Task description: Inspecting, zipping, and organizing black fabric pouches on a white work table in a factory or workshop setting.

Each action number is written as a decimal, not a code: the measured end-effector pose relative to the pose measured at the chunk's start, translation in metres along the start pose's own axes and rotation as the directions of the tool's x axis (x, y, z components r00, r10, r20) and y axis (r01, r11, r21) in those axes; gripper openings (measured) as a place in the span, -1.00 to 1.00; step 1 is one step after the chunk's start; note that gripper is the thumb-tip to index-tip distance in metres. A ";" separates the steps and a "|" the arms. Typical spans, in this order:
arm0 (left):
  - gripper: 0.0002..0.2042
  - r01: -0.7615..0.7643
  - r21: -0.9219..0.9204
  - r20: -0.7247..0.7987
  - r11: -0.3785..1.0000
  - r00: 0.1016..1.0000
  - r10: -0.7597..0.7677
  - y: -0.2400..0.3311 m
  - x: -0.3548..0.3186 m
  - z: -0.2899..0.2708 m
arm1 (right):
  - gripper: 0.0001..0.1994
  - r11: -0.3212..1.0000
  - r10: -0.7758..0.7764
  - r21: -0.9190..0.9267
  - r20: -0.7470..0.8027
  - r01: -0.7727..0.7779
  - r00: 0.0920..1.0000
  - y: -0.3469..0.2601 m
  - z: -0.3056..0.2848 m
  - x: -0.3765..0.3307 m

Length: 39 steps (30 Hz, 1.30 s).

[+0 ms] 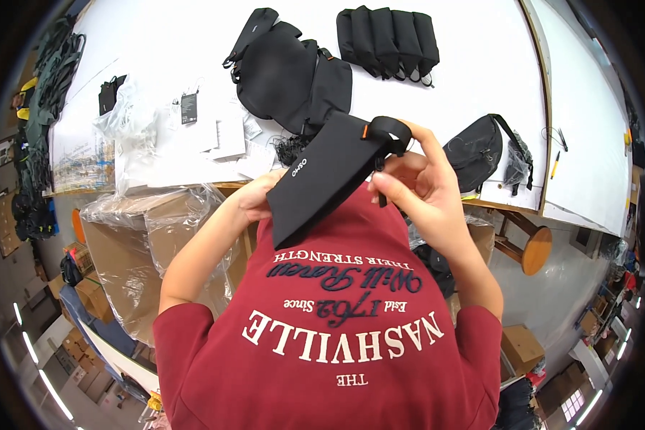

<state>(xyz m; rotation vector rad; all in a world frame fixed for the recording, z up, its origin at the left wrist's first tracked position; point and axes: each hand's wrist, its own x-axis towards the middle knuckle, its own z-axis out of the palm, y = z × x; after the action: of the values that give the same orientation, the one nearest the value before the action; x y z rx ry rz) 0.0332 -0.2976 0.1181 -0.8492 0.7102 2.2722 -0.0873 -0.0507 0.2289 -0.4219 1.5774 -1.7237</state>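
A flat black fabric pouch (322, 172) with a small light print is held up slantwise in front of my chest. Its lower left edge is gripped by my left hand (256, 197), whose fingers are partly hidden behind the fabric. At the pouch's upper right end, a black strap loop (393, 130) stands out beside a small orange tab (365, 132). My right hand (426, 183) is closed around that end, with thumb and fingertips at a dark cord or toggle (380, 166) hanging there.
Beyond the pouch, a pile of black bags (279, 75) and a row of several black pouches (387, 39) lie on the white table (193, 36). A black waist bag (474, 154) sits at the right. Plastic-lined cartons (129, 244) stand at the left, a wooden stool (536, 249) at the right.
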 end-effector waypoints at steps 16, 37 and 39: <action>-0.63 -0.048 -0.055 0.060 0.997 0.997 0.051 -0.017 0.005 -0.011 | -0.47 0.976 -0.063 -0.207 0.015 0.065 0.998 -0.006 0.004 0.006; -0.75 -0.289 0.526 0.155 0.800 0.957 0.245 0.090 0.047 0.049 | -0.51 0.937 0.344 -0.182 0.331 -0.299 0.879 0.018 -0.092 0.071; -0.71 -0.280 0.603 0.015 0.747 0.940 0.341 0.109 0.059 0.030 | -0.53 0.928 0.371 -0.127 0.211 -0.351 0.904 0.015 -0.117 0.077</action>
<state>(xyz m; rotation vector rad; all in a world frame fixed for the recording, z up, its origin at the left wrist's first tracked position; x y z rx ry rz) -0.0897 -0.3306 0.1247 -0.5521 1.6181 2.0672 -0.2140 -0.0218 0.1741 -0.3329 1.4566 -1.2789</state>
